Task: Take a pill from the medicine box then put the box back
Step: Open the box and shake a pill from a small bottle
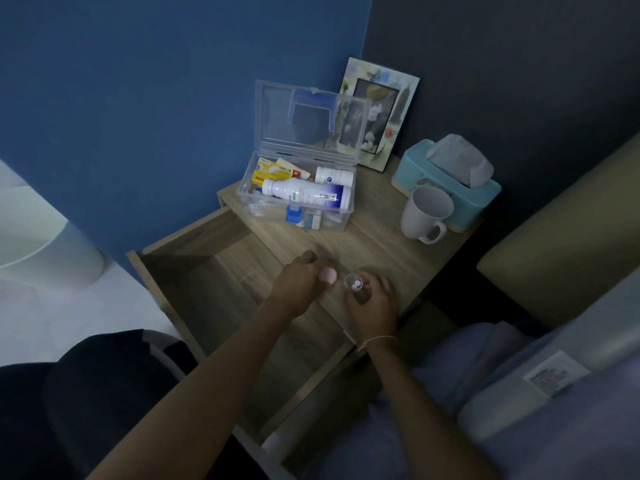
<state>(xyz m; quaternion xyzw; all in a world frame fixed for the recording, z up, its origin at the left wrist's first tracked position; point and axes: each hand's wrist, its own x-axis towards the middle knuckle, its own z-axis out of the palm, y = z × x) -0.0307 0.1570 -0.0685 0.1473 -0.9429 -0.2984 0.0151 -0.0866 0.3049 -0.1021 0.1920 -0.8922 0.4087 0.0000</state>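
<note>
A clear plastic medicine box [343,216] stands with its lid up at the back of the wooden nightstand [374,244]. Inside lie a white bottle [304,195], a second white bottle [334,176] and yellow packets [272,171]. In front of the box, my left hand [298,282] holds a small pink cap [328,274]. My right hand [374,303] grips a small clear pill container [353,282] with white pills showing in its mouth. The two hands are close together above the nightstand's front edge.
The nightstand's drawer [207,271] is pulled out to the left below my arms. A white mug [424,213], a teal tissue box [450,181] and a photo frame [379,112] stand at the back right. A bed [519,393] lies to the right.
</note>
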